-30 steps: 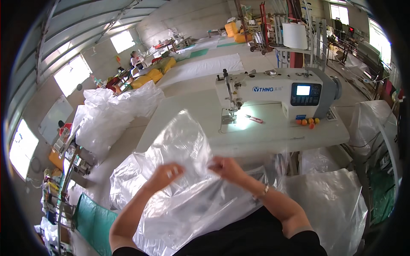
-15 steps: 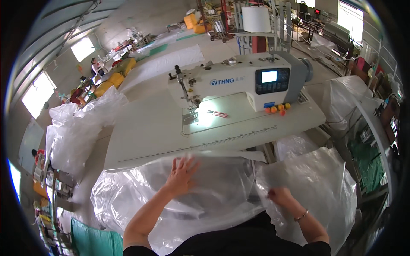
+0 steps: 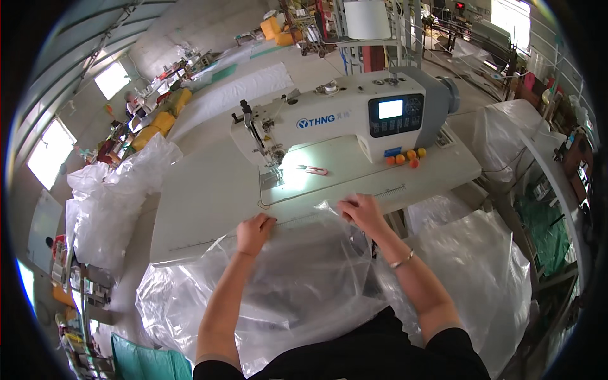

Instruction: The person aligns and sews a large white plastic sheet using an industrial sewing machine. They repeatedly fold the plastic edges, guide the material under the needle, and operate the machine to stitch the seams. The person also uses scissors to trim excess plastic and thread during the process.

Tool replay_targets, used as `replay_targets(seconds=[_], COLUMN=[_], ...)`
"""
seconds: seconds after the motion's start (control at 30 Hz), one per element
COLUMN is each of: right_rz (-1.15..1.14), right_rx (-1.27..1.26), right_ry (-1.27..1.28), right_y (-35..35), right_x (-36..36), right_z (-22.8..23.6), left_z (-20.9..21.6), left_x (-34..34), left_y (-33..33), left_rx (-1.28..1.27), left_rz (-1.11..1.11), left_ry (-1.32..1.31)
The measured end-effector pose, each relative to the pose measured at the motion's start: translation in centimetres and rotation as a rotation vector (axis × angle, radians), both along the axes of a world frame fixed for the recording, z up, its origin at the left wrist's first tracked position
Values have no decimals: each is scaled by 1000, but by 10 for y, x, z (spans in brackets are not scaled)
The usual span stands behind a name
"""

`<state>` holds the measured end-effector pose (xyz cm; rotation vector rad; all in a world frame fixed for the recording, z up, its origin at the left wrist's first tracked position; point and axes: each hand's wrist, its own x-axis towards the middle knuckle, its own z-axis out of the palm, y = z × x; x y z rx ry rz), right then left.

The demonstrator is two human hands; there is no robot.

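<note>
A large sheet of clear plastic film (image 3: 297, 278) hangs over my lap, its far edge drawn up onto the front of the pale sewing table (image 3: 190, 202). My left hand (image 3: 255, 233) is closed on that edge at the table's front. My right hand (image 3: 362, 212), farther right and slightly farther away, pinches the film by a raised corner. Beyond both hands stands a white industrial sewing machine (image 3: 297, 123), its lamp lighting the needle area. Small red-handled thread snips (image 3: 313, 170) lie on the bed right of the needle, not touched by either hand.
Several small orange and yellow fruits (image 3: 400, 159) sit by the machine's base. A white thread cone (image 3: 367, 20) stands behind it. Crumpled plastic film heaps up on the left (image 3: 107, 209), and more hangs at the right (image 3: 468, 266). Far left, a person (image 3: 134, 104) sits.
Both hands have moved up to the table's front, the right one farther, from low over the film. The film's edge has come up onto the tabletop, and the left fingers have closed.
</note>
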<state>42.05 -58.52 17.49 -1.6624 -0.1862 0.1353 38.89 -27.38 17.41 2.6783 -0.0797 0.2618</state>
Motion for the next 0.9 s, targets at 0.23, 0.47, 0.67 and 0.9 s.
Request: replay_targets(seconds=[0.23, 0.47, 0.67, 0.9], right_rz=[-190, -223, -235, -196], right_rx=[-701, -538, -521, -293], right_ry=[-516, -475, -490, -315], right_y=[62, 73, 65, 65], right_x=[64, 61, 55, 54], right_z=[-17, -20, -21, -12], left_z=[42, 24, 55, 53], left_x=[23, 23, -13, -22], left_y=[65, -5, -47, -60], left_rx=[274, -92, -131, -7], left_rz=[-3, -497, -682, -396], left_ry=[103, -239, -58, 19])
